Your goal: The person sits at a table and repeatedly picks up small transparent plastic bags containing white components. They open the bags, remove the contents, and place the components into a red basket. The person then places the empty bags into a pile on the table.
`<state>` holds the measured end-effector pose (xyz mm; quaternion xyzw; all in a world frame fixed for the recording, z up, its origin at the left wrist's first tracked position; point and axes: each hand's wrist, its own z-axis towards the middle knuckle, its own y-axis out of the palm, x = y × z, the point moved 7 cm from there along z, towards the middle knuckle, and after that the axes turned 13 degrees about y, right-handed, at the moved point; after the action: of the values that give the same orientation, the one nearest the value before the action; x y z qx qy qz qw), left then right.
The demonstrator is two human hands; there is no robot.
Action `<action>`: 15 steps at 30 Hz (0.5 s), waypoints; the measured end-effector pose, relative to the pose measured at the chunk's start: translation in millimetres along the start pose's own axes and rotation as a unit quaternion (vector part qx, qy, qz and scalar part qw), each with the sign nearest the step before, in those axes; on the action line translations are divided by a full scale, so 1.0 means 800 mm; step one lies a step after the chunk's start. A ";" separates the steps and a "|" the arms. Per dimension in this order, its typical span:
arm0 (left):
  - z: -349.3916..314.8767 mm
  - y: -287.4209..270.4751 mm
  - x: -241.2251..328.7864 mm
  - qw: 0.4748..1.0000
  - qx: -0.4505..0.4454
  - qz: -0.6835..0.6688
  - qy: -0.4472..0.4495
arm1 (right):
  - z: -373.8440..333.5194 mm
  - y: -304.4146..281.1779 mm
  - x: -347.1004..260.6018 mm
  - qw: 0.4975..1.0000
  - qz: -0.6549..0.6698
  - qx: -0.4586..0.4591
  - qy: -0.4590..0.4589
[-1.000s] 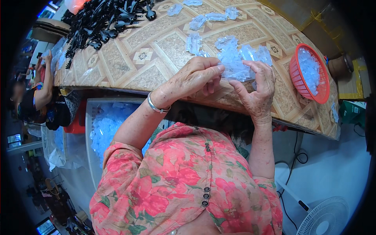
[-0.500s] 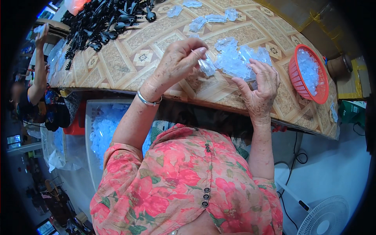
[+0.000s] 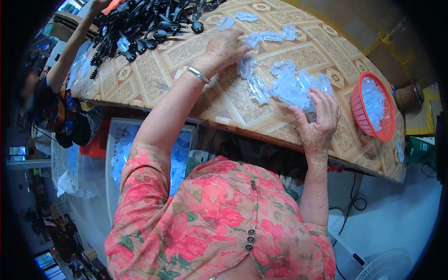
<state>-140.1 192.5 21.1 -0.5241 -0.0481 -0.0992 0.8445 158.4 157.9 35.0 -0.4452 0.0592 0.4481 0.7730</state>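
Note:
My left hand (image 3: 226, 50) is over the table with its fingers stretched to the right, apart, and nothing plainly held. Its fingertips are close to small clear plastic pieces (image 3: 246, 67), which look like thin packets or moulded parts; I cannot tell whether they touch. Another clear piece (image 3: 259, 89) lies nearer me. At the right, my right hand (image 3: 319, 114) rests by the near edge of a heap of clear plastic pieces (image 3: 291, 88), thumb and fingers apart, the fingertips against the heap. A few more clear pieces (image 3: 272, 36) form a loose row beyond my left hand.
A red basket (image 3: 358, 105) filled with clear pieces stands at the right. Black plastic parts (image 3: 158, 23), some toothed, are heaped at the far left. Another person's arm (image 3: 70, 58) reaches over there. Below the table edge stands a pale bin (image 3: 112, 163) of clear pieces; a white fan (image 3: 387, 266) stands lower right.
My left hand has moved away from the clear piece, farther over the table. My right hand stays by the heap. The other person's arm has swung toward the black parts; a clear piece now shows there.

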 end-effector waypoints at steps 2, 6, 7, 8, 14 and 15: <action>0.011 0.016 0.000 0.998 -0.056 0.015 -0.026 | 0.001 0.002 0.000 1.000 0.009 -0.003 -0.008; 0.022 0.029 -0.005 0.998 -0.055 0.009 -0.043 | 0.000 0.002 0.001 1.000 0.018 -0.008 -0.006; 0.020 0.031 -0.010 0.998 -0.042 0.010 -0.045 | 0.001 0.002 -0.001 1.000 0.015 -0.011 -0.007; 0.018 0.033 -0.011 0.998 -0.033 0.013 -0.046 | 0.000 0.002 -0.002 1.000 0.010 -0.015 -0.008; -0.011 -0.015 0.001 0.997 0.070 -0.009 0.011 | -0.004 0.004 0.006 1.000 0.013 -0.024 -0.011; -0.021 -0.029 -0.013 0.996 0.084 -0.004 -0.016 | -0.004 0.004 0.005 1.000 0.011 -0.025 -0.010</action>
<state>-155.9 168.9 32.3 -0.4529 -0.0721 -0.0899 0.8841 159.6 158.9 29.5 -0.4590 0.0449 0.4623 0.7574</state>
